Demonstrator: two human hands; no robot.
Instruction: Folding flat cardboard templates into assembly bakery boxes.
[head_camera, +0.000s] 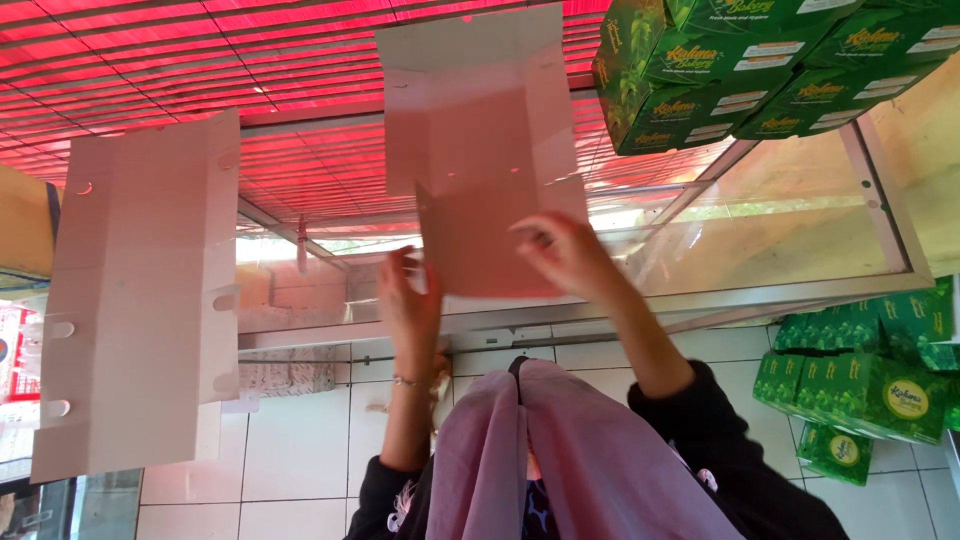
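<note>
I hold a flat, unfolded white cardboard box blank (480, 130) up in front of me, tinted pink by the red light. My left hand (410, 300), with a thin bracelet on the wrist, grips its lower left edge. My right hand (565, 250) presses on the lower right part of the sheet, fingers curled over its edge. A pink scarf (560, 460) and black sleeves fill the bottom of the view.
A second flat box blank (135, 300) with punched tabs lies at the left. Stacked green printed boxes sit at the top right (740, 60) and the right (860, 380). A glass display case (780, 230), red slats (200, 70) and white tiles (300, 440) surround them.
</note>
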